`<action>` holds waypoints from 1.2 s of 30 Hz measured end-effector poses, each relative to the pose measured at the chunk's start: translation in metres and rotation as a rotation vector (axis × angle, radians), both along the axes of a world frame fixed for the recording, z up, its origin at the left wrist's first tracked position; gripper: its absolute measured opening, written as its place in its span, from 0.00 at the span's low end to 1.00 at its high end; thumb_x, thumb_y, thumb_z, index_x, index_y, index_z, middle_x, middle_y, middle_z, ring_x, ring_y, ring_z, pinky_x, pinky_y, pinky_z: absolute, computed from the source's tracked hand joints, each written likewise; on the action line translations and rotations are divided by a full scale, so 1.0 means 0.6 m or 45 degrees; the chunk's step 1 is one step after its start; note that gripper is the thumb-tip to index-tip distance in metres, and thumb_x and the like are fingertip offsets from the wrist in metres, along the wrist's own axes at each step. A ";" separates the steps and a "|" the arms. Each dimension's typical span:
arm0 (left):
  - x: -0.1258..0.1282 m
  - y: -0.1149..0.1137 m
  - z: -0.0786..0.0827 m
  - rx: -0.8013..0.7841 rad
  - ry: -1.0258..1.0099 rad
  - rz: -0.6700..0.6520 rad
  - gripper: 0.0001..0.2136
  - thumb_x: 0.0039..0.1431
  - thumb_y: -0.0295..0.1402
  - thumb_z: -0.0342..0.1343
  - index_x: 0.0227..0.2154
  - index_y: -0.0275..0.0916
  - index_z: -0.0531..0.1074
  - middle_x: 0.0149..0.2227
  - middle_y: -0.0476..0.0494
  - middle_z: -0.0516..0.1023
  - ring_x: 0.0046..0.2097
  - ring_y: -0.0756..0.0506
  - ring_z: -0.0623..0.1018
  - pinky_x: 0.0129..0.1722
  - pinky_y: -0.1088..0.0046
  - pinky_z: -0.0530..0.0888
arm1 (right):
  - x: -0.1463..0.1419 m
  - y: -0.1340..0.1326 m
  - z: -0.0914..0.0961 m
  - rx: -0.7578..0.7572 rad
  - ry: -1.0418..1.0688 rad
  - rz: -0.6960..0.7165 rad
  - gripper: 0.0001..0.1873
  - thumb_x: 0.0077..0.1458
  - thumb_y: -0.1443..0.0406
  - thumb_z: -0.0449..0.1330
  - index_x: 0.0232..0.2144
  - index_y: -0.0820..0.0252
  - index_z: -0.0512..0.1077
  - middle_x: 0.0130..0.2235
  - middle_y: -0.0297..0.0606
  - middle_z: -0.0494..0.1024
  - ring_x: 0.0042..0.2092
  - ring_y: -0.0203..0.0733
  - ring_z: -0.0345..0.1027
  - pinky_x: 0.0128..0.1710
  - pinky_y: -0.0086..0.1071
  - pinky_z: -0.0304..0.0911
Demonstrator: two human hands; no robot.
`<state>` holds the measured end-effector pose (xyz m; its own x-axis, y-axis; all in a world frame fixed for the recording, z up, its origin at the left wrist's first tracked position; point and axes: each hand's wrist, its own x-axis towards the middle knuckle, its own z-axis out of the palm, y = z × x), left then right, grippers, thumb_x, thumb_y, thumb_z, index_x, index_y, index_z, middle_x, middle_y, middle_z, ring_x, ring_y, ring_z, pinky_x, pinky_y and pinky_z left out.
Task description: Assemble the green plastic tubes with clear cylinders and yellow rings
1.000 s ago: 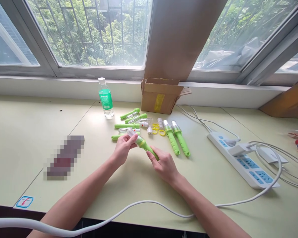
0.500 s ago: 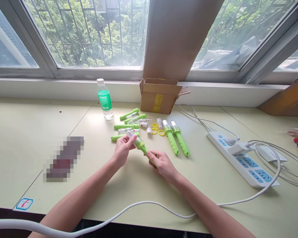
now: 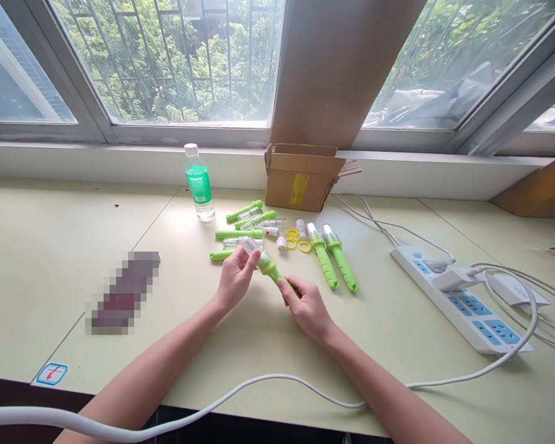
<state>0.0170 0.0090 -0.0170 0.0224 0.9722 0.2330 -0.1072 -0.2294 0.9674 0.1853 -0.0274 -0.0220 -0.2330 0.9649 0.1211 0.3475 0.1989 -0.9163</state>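
A green light stick [image 3: 269, 266] with a clear ribbed cap slants between my two hands above the table. My left hand [image 3: 235, 277] is closed around the clear cap at its upper end, thumb on top. Fingers wrapped, my right hand [image 3: 306, 306] grips the lower part of the green handle. Behind the hands lie loose green handles [image 3: 238, 234], clear tubes and small white pieces [image 3: 282, 243]. Several yellow rings [image 3: 304, 246] lie beside an upright clear cap [image 3: 301, 229]. To their right are two capped green light sticks [image 3: 324, 262], side by side.
An open cardboard box [image 3: 300, 182] stands by the window ledge, with a bottle [image 3: 199, 185] to its left. A power strip [image 3: 462, 305] with plugs lies at right. A white cable [image 3: 277, 377] crosses the front of the table. A blurred dark object [image 3: 127, 293] lies at left.
The view has shifted slightly, moving the table items a little to the right. Both hands stay on the light stick; the left fingers have shifted slightly on its cap.
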 end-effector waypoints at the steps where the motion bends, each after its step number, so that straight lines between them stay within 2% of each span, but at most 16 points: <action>1: 0.000 0.000 -0.003 0.025 0.068 0.006 0.14 0.59 0.45 0.52 0.34 0.38 0.71 0.31 0.45 0.75 0.35 0.46 0.76 0.35 0.71 0.72 | 0.003 0.002 -0.002 0.144 -0.095 -0.043 0.18 0.60 0.54 0.51 0.34 0.61 0.73 0.22 0.33 0.67 0.23 0.35 0.58 0.23 0.29 0.55; 3: -0.001 0.001 -0.010 0.076 0.227 0.033 0.14 0.61 0.44 0.50 0.34 0.38 0.70 0.30 0.45 0.75 0.34 0.47 0.77 0.36 0.71 0.73 | 0.013 0.010 -0.005 0.385 -0.248 -0.129 0.17 0.60 0.57 0.52 0.41 0.61 0.73 0.29 0.37 0.75 0.29 0.39 0.66 0.30 0.30 0.61; 5: -0.002 0.003 -0.017 0.148 0.391 0.069 0.13 0.61 0.42 0.49 0.38 0.38 0.70 0.31 0.45 0.76 0.34 0.47 0.77 0.36 0.71 0.74 | 0.024 0.020 -0.009 0.588 -0.369 -0.269 0.17 0.59 0.57 0.53 0.43 0.61 0.73 0.34 0.40 0.78 0.32 0.42 0.70 0.32 0.31 0.63; 9: -0.004 0.004 -0.030 0.381 0.701 0.094 0.10 0.62 0.38 0.50 0.42 0.39 0.69 0.33 0.45 0.77 0.36 0.48 0.78 0.38 0.71 0.75 | 0.053 0.043 -0.010 0.820 -0.541 -0.644 0.18 0.58 0.58 0.54 0.46 0.61 0.72 0.41 0.44 0.79 0.38 0.46 0.72 0.35 0.33 0.65; 11: -0.004 0.003 -0.033 0.458 0.823 0.100 0.10 0.62 0.36 0.49 0.42 0.39 0.69 0.33 0.45 0.77 0.36 0.48 0.78 0.39 0.71 0.75 | 0.070 0.054 -0.007 0.846 -0.628 -0.811 0.20 0.58 0.58 0.53 0.48 0.63 0.71 0.42 0.46 0.78 0.39 0.48 0.72 0.36 0.35 0.64; 16: -0.002 0.000 -0.034 0.546 0.989 0.139 0.09 0.62 0.34 0.49 0.42 0.39 0.69 0.34 0.45 0.79 0.36 0.48 0.78 0.37 0.71 0.75 | 0.117 0.076 0.004 0.679 -0.870 -1.123 0.22 0.58 0.59 0.50 0.50 0.65 0.71 0.41 0.49 0.77 0.40 0.52 0.70 0.36 0.37 0.62; 23: -0.003 0.001 -0.036 0.523 1.056 0.114 0.09 0.61 0.34 0.49 0.41 0.39 0.69 0.34 0.46 0.79 0.36 0.47 0.78 0.36 0.72 0.74 | 0.163 0.087 0.016 0.297 -1.036 -1.297 0.21 0.56 0.60 0.52 0.49 0.63 0.72 0.42 0.50 0.78 0.41 0.54 0.70 0.33 0.38 0.58; 29: -0.001 -0.001 -0.033 0.463 1.127 0.053 0.08 0.62 0.33 0.48 0.40 0.39 0.69 0.34 0.46 0.79 0.36 0.48 0.78 0.35 0.73 0.73 | 0.184 0.092 0.019 0.021 -1.095 -1.300 0.20 0.55 0.59 0.53 0.48 0.58 0.72 0.39 0.48 0.77 0.40 0.54 0.69 0.33 0.38 0.58; 33: 0.000 -0.002 -0.030 0.433 1.186 0.028 0.08 0.61 0.33 0.48 0.40 0.39 0.69 0.33 0.46 0.79 0.36 0.47 0.78 0.35 0.72 0.72 | 0.197 0.097 0.015 -0.157 -1.140 -1.232 0.19 0.55 0.58 0.53 0.43 0.59 0.75 0.38 0.50 0.77 0.40 0.55 0.70 0.33 0.39 0.60; 36: 0.001 -0.002 -0.028 0.424 1.220 0.011 0.08 0.61 0.33 0.48 0.40 0.40 0.69 0.34 0.46 0.79 0.36 0.47 0.78 0.36 0.72 0.72 | 0.204 0.101 0.008 -0.232 -1.148 -1.175 0.20 0.54 0.57 0.53 0.44 0.59 0.75 0.40 0.52 0.77 0.42 0.56 0.70 0.34 0.39 0.61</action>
